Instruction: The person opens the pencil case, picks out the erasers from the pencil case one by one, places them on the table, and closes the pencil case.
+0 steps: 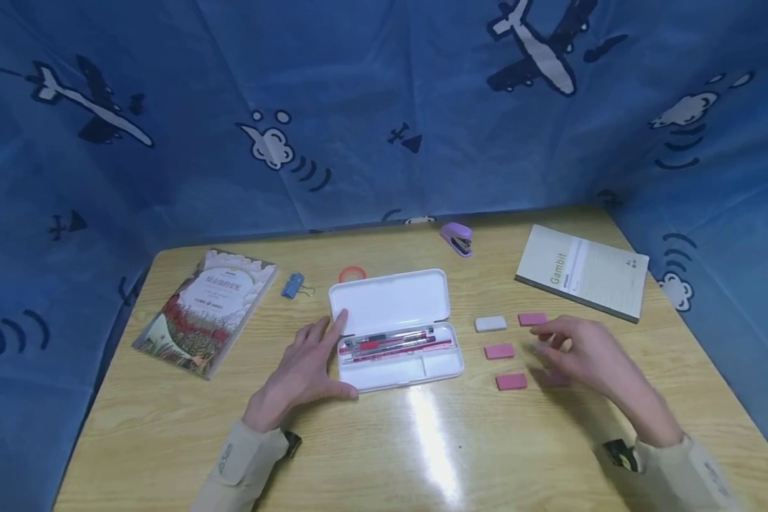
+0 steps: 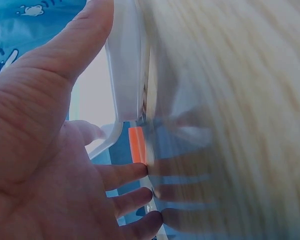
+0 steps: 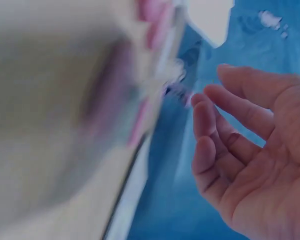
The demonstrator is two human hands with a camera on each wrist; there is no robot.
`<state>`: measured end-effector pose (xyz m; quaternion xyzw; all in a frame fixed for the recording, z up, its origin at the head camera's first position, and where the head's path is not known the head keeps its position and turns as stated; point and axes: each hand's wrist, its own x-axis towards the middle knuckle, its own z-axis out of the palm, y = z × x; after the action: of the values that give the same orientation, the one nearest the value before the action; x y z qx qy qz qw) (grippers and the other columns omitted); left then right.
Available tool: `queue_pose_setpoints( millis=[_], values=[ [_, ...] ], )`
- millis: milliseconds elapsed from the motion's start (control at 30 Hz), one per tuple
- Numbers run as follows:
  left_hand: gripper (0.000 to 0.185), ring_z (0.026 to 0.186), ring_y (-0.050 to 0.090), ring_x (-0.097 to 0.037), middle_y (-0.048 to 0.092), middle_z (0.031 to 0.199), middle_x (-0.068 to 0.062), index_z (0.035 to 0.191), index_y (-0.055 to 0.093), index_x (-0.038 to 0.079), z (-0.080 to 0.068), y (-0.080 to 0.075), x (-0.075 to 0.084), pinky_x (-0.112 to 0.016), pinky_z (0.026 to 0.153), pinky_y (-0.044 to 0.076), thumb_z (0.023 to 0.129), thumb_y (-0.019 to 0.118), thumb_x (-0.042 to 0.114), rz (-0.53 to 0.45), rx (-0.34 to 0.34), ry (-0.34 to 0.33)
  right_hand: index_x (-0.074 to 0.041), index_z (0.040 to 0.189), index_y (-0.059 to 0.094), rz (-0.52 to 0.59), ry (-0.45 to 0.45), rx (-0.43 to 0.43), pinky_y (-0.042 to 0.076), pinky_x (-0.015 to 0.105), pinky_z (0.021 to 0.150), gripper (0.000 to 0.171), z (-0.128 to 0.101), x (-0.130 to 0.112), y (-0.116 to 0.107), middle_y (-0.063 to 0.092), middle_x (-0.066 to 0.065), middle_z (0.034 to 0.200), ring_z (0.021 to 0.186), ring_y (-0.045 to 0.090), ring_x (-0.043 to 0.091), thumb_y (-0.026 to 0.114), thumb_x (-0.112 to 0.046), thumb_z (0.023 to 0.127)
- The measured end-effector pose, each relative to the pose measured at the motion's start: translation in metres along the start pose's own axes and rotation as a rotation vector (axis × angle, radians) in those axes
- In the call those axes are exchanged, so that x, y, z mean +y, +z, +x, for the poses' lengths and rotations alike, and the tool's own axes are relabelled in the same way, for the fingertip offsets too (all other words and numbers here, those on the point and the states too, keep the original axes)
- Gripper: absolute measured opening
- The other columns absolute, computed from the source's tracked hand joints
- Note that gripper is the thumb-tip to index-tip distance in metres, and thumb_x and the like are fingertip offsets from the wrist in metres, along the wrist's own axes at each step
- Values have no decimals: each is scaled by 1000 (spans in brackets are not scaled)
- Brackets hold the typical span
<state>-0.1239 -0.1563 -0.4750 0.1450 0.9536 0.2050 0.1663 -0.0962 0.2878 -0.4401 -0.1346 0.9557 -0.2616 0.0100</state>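
Observation:
An opened white pencil case (image 1: 384,377) lies mid-table with several pens and pencils (image 1: 393,344) in its tray. My left hand (image 1: 302,366) rests at its left end, thumb near the front corner and fingers fairly straight along the side. In the left wrist view, the left hand (image 2: 50,165) has its fingertips down on the tabletop. Right of the case lie a white eraser (image 1: 490,324) and several pink erasers (image 1: 511,382). Over these hovers my right hand (image 1: 589,355), partly covering one pink eraser. The right wrist view shows that hand (image 3: 260,160) loosely bent, holding nothing.
A book (image 1: 208,313) lies at the left, with a blue binder clip (image 1: 292,286) and an orange tape roll (image 1: 352,273) behind the case. A purple stapler (image 1: 457,239) stands at the back. At the right is a notebook (image 1: 582,272). Blue curtain (image 1: 358,107) surrounds the table.

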Motion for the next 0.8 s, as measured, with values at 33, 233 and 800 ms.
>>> queue_pose_setpoints(
  millis=[33, 233, 800],
  values=[
    [135, 151, 21, -47, 17, 169, -21, 165, 3, 30, 0, 0, -1, -69, 117, 28, 65, 89, 61, 2, 2, 2, -5, 114, 75, -6, -21, 6, 48, 26, 62, 29, 8, -8, 1, 76, 7, 93, 78, 66, 16, 76, -8, 86],
    [135, 151, 23, -47, 19, 168, -20, 165, 5, 29, 2, 2, -1, -68, 116, 30, 64, 90, 60, 12, 7, 16, -5, 129, 68, -34, -157, 29, 57, 41, 77, 41, 56, -54, 18, 70, 15, 123, 96, 69, 27, 75, -13, 89],
    [126, 145, 36, -36, 35, 164, -11, 164, 20, 28, -2, -1, 2, -58, 115, 37, 63, 91, 57, 72, 81, 76, 4, 142, 53, -136, -257, 41, 58, 44, 81, 60, 108, -86, 46, 61, 23, 131, 101, 65, 30, 75, -9, 88]
  ],
)
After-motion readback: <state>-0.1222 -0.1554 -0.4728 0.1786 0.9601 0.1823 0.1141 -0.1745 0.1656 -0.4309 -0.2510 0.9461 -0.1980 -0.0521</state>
